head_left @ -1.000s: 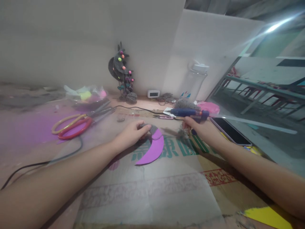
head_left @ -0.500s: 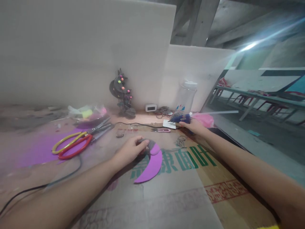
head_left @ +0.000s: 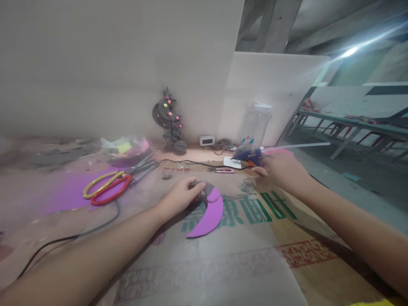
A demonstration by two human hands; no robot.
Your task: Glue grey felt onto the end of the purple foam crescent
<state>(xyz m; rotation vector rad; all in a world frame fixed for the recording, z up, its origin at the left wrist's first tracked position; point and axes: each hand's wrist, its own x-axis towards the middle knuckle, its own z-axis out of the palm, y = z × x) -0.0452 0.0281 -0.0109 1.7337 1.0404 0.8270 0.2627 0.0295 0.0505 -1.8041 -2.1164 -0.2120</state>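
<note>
My left hand [head_left: 185,193] is closed, pinching the upper end of a purple foam crescent [head_left: 213,217] between thumb and fingers. Grey yarn [head_left: 208,188] covers that end, and a strand trails from it to the right. The crescent's pointed tip faces down and left over the cardboard. At the right, my right hand [head_left: 280,168] is closed around the handle of a blue glue gun [head_left: 253,156]; part of the grip is hidden. A pale glue stick [head_left: 296,145] juts from its rear. The nozzle is over a small white card [head_left: 232,162].
Scissors [head_left: 108,187] with yellow and red handles lie left, near a plastic bag [head_left: 127,148]. Pink thread snips [head_left: 223,170] lie ahead. Behind stand a decorated grey crescent [head_left: 167,121], a small digital clock [head_left: 207,140] and a clear bottle [head_left: 255,125]. A black cord [head_left: 51,243] crosses the left side.
My right hand has shifted from the front of the glue gun to its handle, and the orange trigger now shows. My left hand keeps its pinch on the crescent. The whole view has shifted slightly.
</note>
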